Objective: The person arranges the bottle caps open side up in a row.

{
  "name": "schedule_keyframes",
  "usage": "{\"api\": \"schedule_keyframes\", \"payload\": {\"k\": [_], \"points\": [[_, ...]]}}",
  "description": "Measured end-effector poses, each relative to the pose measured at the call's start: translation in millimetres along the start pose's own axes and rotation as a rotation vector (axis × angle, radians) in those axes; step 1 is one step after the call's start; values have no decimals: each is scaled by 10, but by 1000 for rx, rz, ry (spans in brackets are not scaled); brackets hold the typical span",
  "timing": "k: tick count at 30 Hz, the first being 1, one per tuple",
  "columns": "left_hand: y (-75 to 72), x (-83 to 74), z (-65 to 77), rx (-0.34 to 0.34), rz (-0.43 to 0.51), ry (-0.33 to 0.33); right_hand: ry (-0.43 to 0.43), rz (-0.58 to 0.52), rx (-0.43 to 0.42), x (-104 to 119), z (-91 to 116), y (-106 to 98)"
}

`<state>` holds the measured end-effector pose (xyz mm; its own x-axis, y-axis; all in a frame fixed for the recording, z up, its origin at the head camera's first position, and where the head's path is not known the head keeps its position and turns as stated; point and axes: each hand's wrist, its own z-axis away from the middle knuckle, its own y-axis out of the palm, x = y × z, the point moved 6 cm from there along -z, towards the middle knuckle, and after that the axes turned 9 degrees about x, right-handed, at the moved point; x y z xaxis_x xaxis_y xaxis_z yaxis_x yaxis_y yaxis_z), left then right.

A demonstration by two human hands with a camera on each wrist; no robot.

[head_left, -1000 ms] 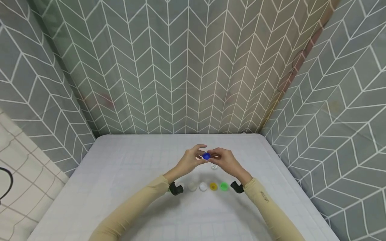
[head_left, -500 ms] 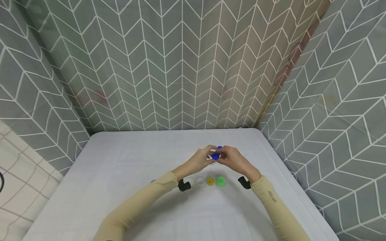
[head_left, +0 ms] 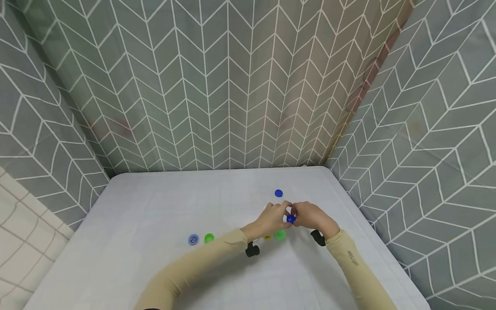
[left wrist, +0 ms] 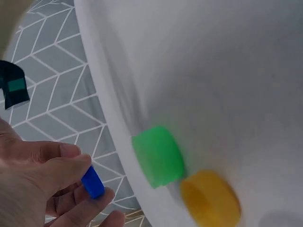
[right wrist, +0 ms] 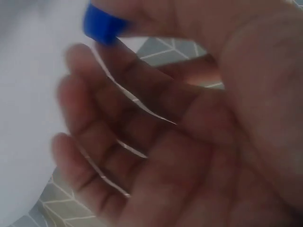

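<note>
A small blue bottle cap point(head_left: 291, 219) is held up between both hands above the right part of the table. My left hand point(head_left: 274, 220) pinches it from the left between thumb and fingers, as the left wrist view also shows the blue cap point(left wrist: 93, 182) at the fingertips. From the other side my right hand point(head_left: 311, 216) has its thumb and forefinger on it; in the right wrist view the blue cap point(right wrist: 103, 23) sits at their tips, the other fingers loosely bent. Behind the hands, a second blue cap point(head_left: 278, 193) rests on the table.
Under the hands lie a green cap point(head_left: 280, 235) and a yellow cap point(head_left: 267, 237), partly covered by the left arm. Left of that arm are a pale blue cap point(head_left: 193, 239) and another green cap point(head_left: 209, 237). Patterned curtains point(head_left: 217, 86) surround the white table point(head_left: 155, 206).
Both hands have moved right and nearer the body with the blue cap between them. The second blue cap, hidden at first, now shows behind them. The head view has shifted slightly.
</note>
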<state>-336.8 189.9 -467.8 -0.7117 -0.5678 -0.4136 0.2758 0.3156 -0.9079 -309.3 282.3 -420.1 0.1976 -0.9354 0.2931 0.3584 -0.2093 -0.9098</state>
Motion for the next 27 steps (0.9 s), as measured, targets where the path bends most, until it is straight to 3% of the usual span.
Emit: {"api": "schedule_keyframes", "payload": {"k": [6, 12, 19, 27], "points": [[140, -77, -8, 14, -39, -16, 37, 23, 84, -91, -4, 117], [279, -135, 20, 52, -172, -9, 45, -16, 131, -157, -11, 285], [342, -141, 35, 53, -285, 25, 38, -61, 141, -195, -63, 381], [336, -141, 33, 117, -268, 5, -2, -75, 190, -179, -59, 350]]}}
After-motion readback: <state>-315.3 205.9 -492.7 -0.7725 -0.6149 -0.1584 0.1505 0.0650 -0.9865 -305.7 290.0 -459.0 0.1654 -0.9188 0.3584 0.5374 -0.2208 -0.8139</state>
